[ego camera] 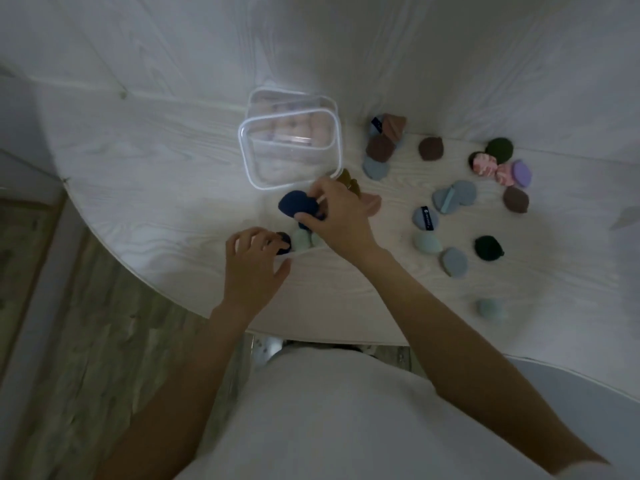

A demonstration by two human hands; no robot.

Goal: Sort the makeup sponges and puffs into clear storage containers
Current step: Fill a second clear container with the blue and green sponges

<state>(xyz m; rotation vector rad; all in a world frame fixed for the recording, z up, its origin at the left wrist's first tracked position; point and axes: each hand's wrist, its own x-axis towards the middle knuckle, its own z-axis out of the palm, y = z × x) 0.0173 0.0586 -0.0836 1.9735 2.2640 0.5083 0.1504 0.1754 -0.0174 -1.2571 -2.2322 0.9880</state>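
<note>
Single view, head-mounted, wide-angle. The camera looks steeply down and forward over the person's white shirt [332, 410] onto the pale wood-grain bench [156, 161]. Both forearms enter from the bottom edge; the hands sit close to frame centre, at near range. The bench edge curves strongly under lens distortion. Floor [86, 323] shows at lower left. Lighting is dim; the edges of the frame are soft.

No lettering can be read anywhere. The dark ribbon strap on a grey-blue round puff [425, 218] carries pale print. It is too blurred to make out.
</note>
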